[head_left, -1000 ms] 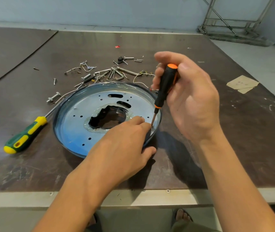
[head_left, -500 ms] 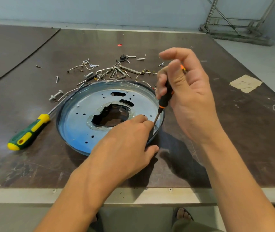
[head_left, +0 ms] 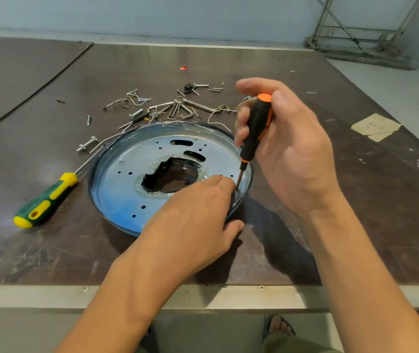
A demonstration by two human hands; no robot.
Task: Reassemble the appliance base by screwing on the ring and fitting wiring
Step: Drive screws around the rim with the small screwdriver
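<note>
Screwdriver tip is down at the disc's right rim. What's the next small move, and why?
Probably keep twisting the black-and-orange screwdriver with the right hand: its tip sits at the metal disc rim beside the left hand fingertips, which seem to steady a screw I can't see clearly.

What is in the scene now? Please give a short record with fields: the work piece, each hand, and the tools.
work piece: round metal base plate with ragged centre hole, flat on table
right hand: grips black-orange screwdriver, tip down at plate's right rim
left hand: rests on plate's near right edge, fingertips beside the tip
spare tool: green-yellow screwdriver, left of plate
loose parts: screws, bolts, hex keys behind plate
</note>
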